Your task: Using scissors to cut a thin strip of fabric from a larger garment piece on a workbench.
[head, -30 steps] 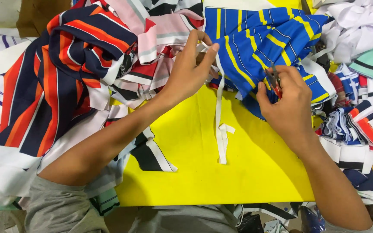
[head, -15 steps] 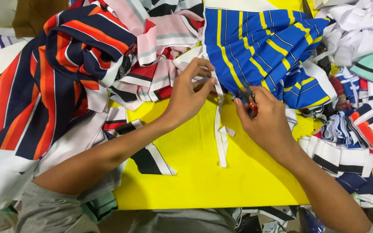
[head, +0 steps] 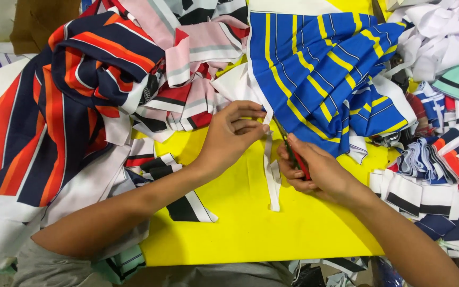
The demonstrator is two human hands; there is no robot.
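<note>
Yellow counter [head: 240, 234] in the foreground, a white fabric strip [head: 272, 175] hanging across it. Right hand [head: 320, 172] closed around red-handled scissors [head: 296, 157] — blades at the strip's top. Left hand [head: 232, 133] pinches the strip beside the blue-and-yellow striped cloth [head: 325, 69]; navy-and-orange striped cloth [head: 65, 95] far left.

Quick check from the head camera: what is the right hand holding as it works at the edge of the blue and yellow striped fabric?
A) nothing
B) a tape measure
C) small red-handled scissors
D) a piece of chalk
C: the right hand grips small red-handled scissors, blades pointing up at the blue and yellow striped fabric, while the left hand pinches the white strip.
</note>
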